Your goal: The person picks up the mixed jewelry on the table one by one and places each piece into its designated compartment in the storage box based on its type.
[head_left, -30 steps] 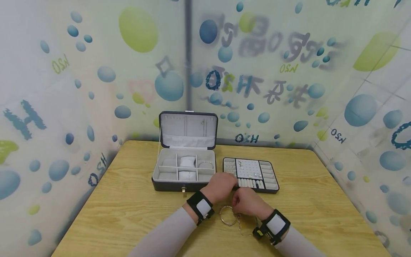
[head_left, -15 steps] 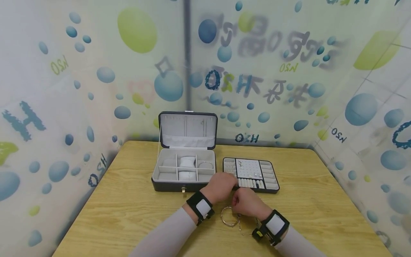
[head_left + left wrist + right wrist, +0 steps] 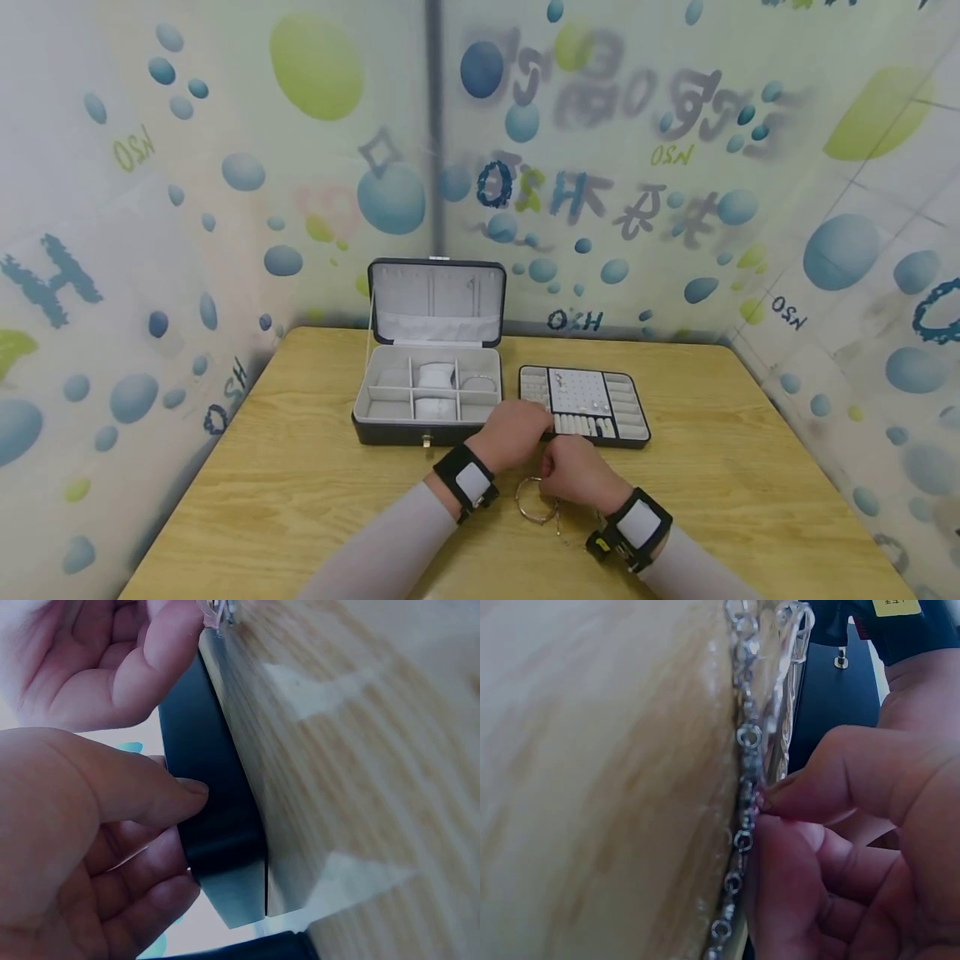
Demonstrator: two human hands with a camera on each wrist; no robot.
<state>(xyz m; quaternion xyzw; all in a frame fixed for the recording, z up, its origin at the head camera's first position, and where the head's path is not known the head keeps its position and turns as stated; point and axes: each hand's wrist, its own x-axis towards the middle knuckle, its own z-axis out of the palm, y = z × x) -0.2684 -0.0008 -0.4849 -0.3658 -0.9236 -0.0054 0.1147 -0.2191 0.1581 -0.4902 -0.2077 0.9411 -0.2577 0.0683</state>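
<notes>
My left hand grips the near left corner of a dark jewelry tray. In the left wrist view its thumb presses the tray's dark side wall, with the other fingers curled behind. Close to its right, my right hand is low over the table. Its thumb and forefinger pinch at a silver link chain in the right wrist view; a small pinkish bit shows at the fingertips. A round bangle lies left of that hand, beside the trailing chain.
A dark jewelry box with its lid up stands left of the tray, holding white cushions and a bracelet. Earrings sit on the tray's perforated panel. The wooden table meets patterned walls behind.
Both hands keep nearly the same place and hold. The head view has shifted slightly. The bangle lies a little differently beside the right hand than one second ago.
</notes>
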